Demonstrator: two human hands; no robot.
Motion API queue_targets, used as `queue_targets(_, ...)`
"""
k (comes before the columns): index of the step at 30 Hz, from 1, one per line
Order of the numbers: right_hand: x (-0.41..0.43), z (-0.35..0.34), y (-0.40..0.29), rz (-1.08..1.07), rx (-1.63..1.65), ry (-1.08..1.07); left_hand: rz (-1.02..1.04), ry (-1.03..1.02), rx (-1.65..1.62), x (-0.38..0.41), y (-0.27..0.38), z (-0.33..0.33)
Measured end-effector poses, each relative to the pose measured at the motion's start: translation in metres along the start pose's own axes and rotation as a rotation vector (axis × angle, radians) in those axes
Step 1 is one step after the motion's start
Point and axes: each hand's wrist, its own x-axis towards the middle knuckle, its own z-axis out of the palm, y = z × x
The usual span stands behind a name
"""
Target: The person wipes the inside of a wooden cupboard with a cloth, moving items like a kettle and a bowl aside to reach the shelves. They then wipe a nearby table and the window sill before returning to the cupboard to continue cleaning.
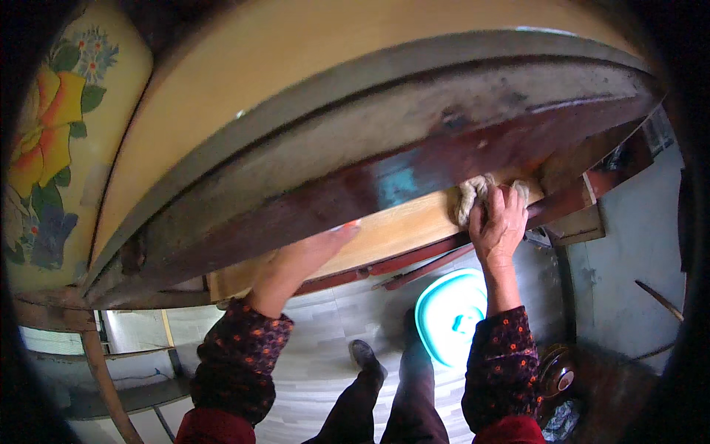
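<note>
An open wooden drawer (399,226) lies below the worn dark front edge (355,139) of a piece of furniture. At the drawer's right end, my right hand (502,222) grips a crumpled greyish cloth (468,202) against the light wood inside. My left hand (302,252) reaches into the drawer farther left. Its fingers are partly hidden beneath the overhanging edge, and a small orange-red spot shows at their tips. I cannot tell whether that hand holds anything.
A turquoise plastic basin (438,347) is on the grey plank-patterned floor (310,344), near my legs. At far left is a panel with painted flowers (55,111). A brown lidded pot (554,372) sits at lower right, beside crumpled plastic (560,422).
</note>
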Motion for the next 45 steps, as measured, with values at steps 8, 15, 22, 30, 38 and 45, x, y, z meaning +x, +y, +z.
queue_targets(8, -0.001, 0.003, -0.006, 0.055, 0.010, -0.006, 0.383, 0.215, 0.254, 0.028, 0.037, 0.053)
queue_targets(15, -0.002, -0.004, -0.003, 0.092, 0.028, -0.038, 0.477, 0.405, 0.198, 0.046, -0.014, 0.006)
queue_targets(22, -0.001, -0.001, -0.010, 0.074, 0.047, -0.057, -0.105, 0.193, 0.335, 0.050, -0.126, -0.010)
queue_targets(30, 0.000, -0.003, -0.007, 0.103, 0.050, -0.067, -0.376, 0.279, -0.410, 0.025, -0.114, -0.010)
queue_targets(38, 0.001, -0.001, -0.011, 0.101, 0.072, -0.035, -0.635, 0.183, -1.129, 0.061, -0.082, 0.027)
queue_targets(45, 0.002, 0.000, -0.016, 0.085, 0.099, -0.035, -0.734, 0.246, -1.112, 0.079, -0.083, 0.026)
